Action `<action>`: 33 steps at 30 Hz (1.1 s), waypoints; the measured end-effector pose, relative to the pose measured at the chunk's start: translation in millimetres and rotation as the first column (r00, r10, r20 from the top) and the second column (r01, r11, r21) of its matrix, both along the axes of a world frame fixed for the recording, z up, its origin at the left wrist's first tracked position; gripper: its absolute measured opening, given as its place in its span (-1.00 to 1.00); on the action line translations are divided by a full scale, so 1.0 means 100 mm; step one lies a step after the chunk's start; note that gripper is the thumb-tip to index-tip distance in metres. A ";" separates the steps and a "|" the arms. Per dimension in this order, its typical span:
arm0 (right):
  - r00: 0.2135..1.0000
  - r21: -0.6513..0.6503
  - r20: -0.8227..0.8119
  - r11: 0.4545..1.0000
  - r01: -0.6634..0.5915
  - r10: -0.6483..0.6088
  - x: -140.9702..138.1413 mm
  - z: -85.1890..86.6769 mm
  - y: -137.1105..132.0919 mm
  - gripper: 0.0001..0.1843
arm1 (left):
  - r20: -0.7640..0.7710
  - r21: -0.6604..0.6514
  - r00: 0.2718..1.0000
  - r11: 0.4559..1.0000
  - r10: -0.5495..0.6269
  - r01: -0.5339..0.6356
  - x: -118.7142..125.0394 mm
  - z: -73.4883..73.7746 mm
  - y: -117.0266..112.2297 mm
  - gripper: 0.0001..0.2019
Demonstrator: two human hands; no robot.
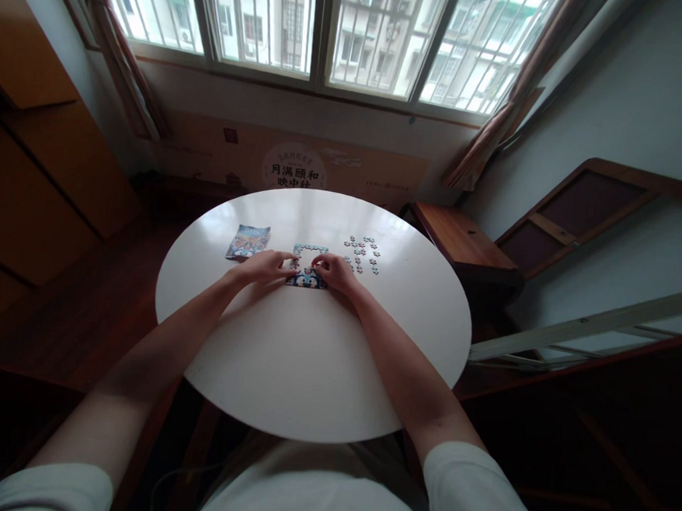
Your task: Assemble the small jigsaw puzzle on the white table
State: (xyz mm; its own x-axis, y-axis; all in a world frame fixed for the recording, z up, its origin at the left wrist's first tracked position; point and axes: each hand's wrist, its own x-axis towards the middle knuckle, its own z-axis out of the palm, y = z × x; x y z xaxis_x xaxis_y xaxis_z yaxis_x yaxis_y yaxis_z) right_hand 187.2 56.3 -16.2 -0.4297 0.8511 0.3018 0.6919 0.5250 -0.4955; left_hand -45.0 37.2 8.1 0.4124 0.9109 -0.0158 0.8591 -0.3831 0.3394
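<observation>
A small, partly built jigsaw puzzle (309, 253) with a blue border lies on the round white table (310, 362). My left hand (265, 266) rests on its left edge, fingers curled and pressing down on the pieces. My right hand (333, 271) is on the puzzle's right side, fingers pinched together over a spot near the middle; whatever it grips is too small to see. Several loose puzzle pieces (363, 255) are spread out just right of the puzzle. A colourful picture card (248, 242) lies to the left of my left hand.
A low wooden bench (462, 244) stands beyond the table at the right. A cardboard box with printed characters (294, 167) leans under the window. Wooden cabinets (31, 179) line the left wall, and a framed wooden panel (589, 211) leans on the right wall.
</observation>
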 end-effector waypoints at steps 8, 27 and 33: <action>1.000 -0.015 -0.009 1.000 0.004 -0.004 0.00 0.02 -0.03 -0.75 | 0.004 -0.003 1.000 1.000 -0.003 0.003 0.03 0.07 -0.06 -0.37; 1.000 -0.014 -0.007 1.000 0.005 -0.005 0.00 0.01 -0.02 -0.76 | 0.005 -0.014 1.000 1.000 0.007 -0.007 0.03 0.09 -0.08 -0.32; 1.000 -0.006 -0.007 1.000 -0.001 0.001 0.00 0.00 0.00 -0.76 | -0.001 -0.008 1.000 1.000 0.003 -0.003 0.01 0.07 -0.06 -0.37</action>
State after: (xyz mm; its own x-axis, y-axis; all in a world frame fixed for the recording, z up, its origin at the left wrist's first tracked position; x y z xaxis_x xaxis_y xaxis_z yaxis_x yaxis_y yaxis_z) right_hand 187.4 55.8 -16.3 -0.4286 0.8523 0.3000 0.6880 0.5231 -0.5031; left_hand -43.8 31.3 15.4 0.4100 0.9118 -0.0235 0.8604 -0.3781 0.3418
